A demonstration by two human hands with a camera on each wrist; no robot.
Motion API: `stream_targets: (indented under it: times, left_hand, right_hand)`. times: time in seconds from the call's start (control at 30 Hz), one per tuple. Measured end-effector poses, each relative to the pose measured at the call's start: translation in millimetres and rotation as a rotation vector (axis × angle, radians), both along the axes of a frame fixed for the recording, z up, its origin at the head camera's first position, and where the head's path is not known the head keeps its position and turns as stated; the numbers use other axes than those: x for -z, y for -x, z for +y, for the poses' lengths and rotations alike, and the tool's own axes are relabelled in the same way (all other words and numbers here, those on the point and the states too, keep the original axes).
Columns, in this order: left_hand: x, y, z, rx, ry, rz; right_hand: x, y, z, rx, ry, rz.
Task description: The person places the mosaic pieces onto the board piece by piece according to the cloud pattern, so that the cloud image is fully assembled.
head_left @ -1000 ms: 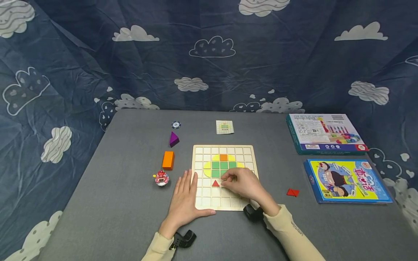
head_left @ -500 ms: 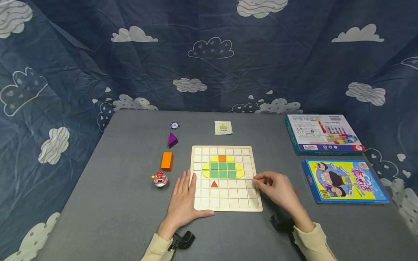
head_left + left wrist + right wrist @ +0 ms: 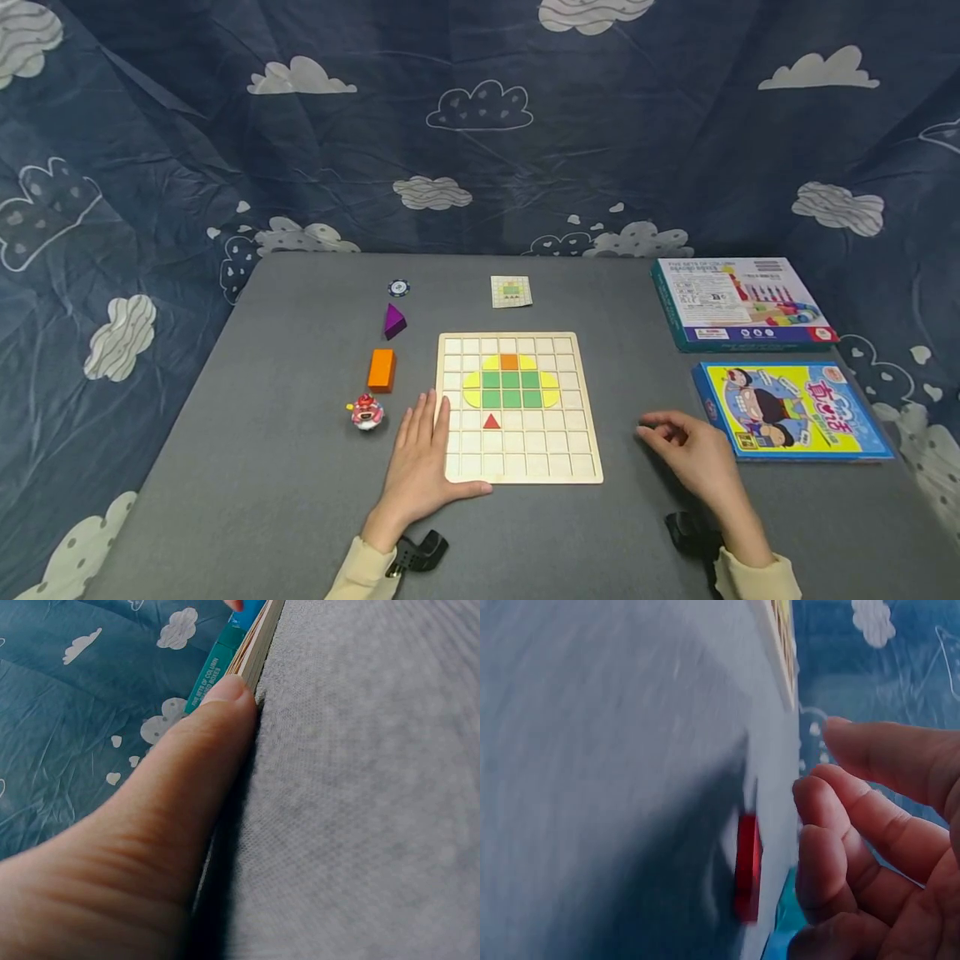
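Note:
My left hand (image 3: 420, 462) lies flat with straight fingers along the left edge of a wooden grid board (image 3: 525, 465), its thumb at the front edge. Green squares (image 3: 510, 379), yellow rounded pieces (image 3: 472, 389) and an orange square (image 3: 509, 362) form a pattern on the board. One red triangle (image 3: 491, 422) sits below them, left of centre. My right hand (image 3: 693, 454) hovers right of the board, fingers bent and holding nothing. Red pieces (image 3: 747, 866) lie on the table close by its fingertips in the right wrist view; the hand hides them in the head view.
A pattern card (image 3: 512, 292) lies behind the board. Two boxes, one teal-sided (image 3: 742, 304) and one blue and yellow (image 3: 795, 412), stand at the right. Left are a poker chip (image 3: 399, 287), a purple prism (image 3: 393, 322), an orange block (image 3: 381, 371) and a small toy (image 3: 366, 412).
My right hand has moved from over the board, beside the red triangle, out to the right over the loose red pieces. My left hand stays at the board's left edge.

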State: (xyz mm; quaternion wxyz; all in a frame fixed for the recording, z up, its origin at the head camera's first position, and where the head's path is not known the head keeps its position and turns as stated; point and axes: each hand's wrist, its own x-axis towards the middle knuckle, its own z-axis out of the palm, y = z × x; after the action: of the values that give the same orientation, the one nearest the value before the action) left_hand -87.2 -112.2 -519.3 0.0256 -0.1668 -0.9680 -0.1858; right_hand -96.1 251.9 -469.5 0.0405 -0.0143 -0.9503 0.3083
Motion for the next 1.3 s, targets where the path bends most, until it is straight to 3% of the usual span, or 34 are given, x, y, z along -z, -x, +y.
stream_targets:
  times: [0.23, 0.7, 1.3]
  left_hand:
    - [-0.6, 0.4, 0.6, -0.002, -0.001, 0.002]
    - [-1.5, -0.3, 0.1, -0.006, -0.002, -0.007]
    - [-1.7, 0.0, 0.8, -0.005, -0.009, -0.010]
  right_hand:
    - [1.6, -4.6, 12.4, 0.054, -0.035, -0.071]
    - [-0.1, -14.2, 20.5, 0.065, -0.057, -0.202]
    - [2.9, -15.6, 16.0, 0.075, -0.100, -0.163]
